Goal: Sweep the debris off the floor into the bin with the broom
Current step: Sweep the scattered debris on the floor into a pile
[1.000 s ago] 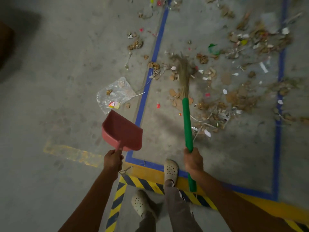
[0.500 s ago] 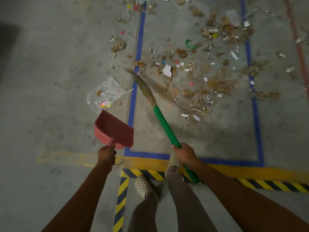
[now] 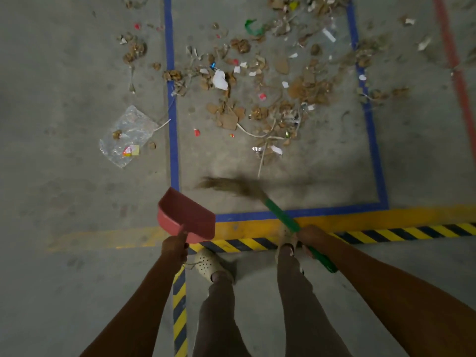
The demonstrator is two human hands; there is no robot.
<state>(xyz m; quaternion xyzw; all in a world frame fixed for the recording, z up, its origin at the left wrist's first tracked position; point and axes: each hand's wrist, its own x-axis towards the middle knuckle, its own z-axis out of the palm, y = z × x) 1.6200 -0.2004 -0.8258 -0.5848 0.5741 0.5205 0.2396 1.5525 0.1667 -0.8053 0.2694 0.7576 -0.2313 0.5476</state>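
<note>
My right hand (image 3: 310, 237) grips the green handle of a broom (image 3: 282, 217). Its brown bristles (image 3: 231, 186) are blurred and lie low over the floor, just inside the blue-taped square near its front edge. My left hand (image 3: 175, 247) holds a red dustpan (image 3: 186, 215) by its handle, raised over the square's front left corner. Debris (image 3: 257, 99) of cardboard scraps, paper bits and strips is scattered across the square, beyond the bristles. No bin is in view.
A clear plastic bag (image 3: 127, 136) with scraps lies left of the blue tape (image 3: 173, 140). More scraps (image 3: 135, 51) lie at the upper left. A yellow line (image 3: 360, 217) and black-yellow hazard tape (image 3: 386, 234) cross at my feet (image 3: 211, 264). A red line (image 3: 453, 55) runs at the right.
The broom head has swept back from the debris toward me and to the left. The view has shifted back, so both hands and the dustpan appear lower in the frame.
</note>
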